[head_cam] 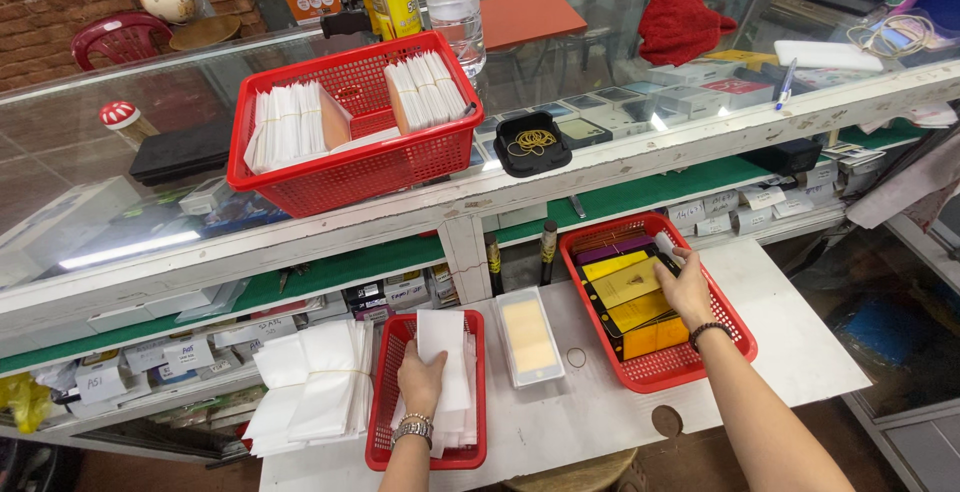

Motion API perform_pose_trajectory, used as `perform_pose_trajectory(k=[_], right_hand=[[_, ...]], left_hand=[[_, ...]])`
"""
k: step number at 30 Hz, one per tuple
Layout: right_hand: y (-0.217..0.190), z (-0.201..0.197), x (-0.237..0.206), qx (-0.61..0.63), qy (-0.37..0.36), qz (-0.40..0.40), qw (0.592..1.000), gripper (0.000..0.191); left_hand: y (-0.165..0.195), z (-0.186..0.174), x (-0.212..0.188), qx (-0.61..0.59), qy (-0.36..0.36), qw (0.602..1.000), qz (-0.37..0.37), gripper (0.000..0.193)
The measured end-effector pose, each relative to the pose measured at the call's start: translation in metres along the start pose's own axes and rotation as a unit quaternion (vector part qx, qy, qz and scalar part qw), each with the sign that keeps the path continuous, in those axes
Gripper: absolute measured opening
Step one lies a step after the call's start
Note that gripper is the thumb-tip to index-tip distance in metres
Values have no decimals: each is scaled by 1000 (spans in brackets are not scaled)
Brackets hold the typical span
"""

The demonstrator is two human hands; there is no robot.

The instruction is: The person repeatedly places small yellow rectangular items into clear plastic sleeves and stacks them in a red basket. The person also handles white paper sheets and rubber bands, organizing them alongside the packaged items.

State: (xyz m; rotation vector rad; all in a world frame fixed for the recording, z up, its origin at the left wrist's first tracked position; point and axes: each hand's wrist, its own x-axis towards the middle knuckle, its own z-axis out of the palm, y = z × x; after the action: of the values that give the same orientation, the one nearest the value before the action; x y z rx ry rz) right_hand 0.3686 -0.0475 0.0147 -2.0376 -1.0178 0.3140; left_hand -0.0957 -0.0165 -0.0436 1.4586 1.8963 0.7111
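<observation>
Both forearms are reaching forward from the lower edge of the head view over a white desk (800, 352). The left hand (421, 377), with a metal watch at the wrist, is lying palm down in a small red basket (380, 432), its fingers curled over and gripping a white paper sleeve (443, 337) at the top of a stack of the same sleeves. The sleeve's long axis is running away from the person, its far end pointing toward the glass counter (620, 152). The right hand (688, 292), with a dark bead bracelet at the wrist, is resting palm down in a second red basket (690, 367) farther right, its fingers loosely spread and touching a fan of flat glossy phone screen protectors (630, 287) in yellow, orange and purple with black borders; whether it is pinching one, I cannot tell. Those sheets are lying slantwise, long axes tilted toward the upper right. Between the two baskets a clear case holding a pale yellow sheet (528, 337) is lying flat, lengthwise away from the person. A bundled stack of white sleeves (315, 382) is sitting just left of the left basket.
</observation>
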Motion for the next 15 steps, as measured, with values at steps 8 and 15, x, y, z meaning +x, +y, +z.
perform_pose_trajectory(k=[8, 15], right_hand=[[-46, 21, -51, -163, 102, -220, 956, 62], [-87, 116, -123, -84, -256, -81, 960, 77]], left_hand=[[26, -1, -36, 170, 51, 984, 14, 104], [76, 16, -26, 71, 70, 984, 151, 84]])
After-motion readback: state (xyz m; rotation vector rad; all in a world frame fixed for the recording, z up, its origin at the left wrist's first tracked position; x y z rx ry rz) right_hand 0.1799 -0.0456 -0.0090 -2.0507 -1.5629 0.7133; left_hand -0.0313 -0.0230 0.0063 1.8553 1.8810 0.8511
